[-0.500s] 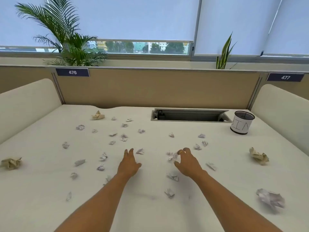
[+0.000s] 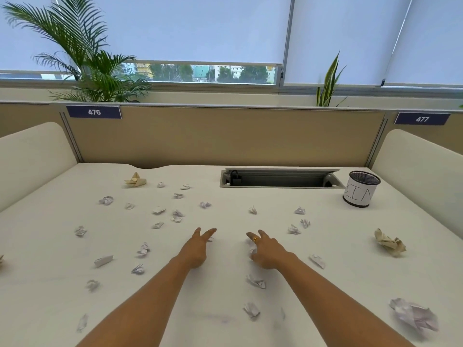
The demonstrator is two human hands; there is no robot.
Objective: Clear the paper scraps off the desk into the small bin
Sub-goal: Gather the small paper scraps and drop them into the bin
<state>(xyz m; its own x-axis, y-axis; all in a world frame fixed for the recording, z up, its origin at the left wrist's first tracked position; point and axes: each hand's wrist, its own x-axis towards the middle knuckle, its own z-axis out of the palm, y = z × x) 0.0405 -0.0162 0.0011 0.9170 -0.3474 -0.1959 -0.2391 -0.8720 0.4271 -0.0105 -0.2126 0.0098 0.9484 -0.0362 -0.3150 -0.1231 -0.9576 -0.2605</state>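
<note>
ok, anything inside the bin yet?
Can't tell. Only the bin's dark mesh rim and upper inner wall show; its bottom is hidden by the near wall. No scrap pokes above the rim.

Scrap (image 2: 251,247) half-hidden by right hand (image 2: 268,251) — edges blurred.

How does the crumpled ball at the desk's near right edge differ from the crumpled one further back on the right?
The near right ball is white with greyish marks; the further ball is tan. The near one looks larger in frame and lies far from the bin; the tan one sits nearer it. The near one is blurred, the tan one sharper. Both are crumpled, untouched, and bigger than the small scraps.
</note>
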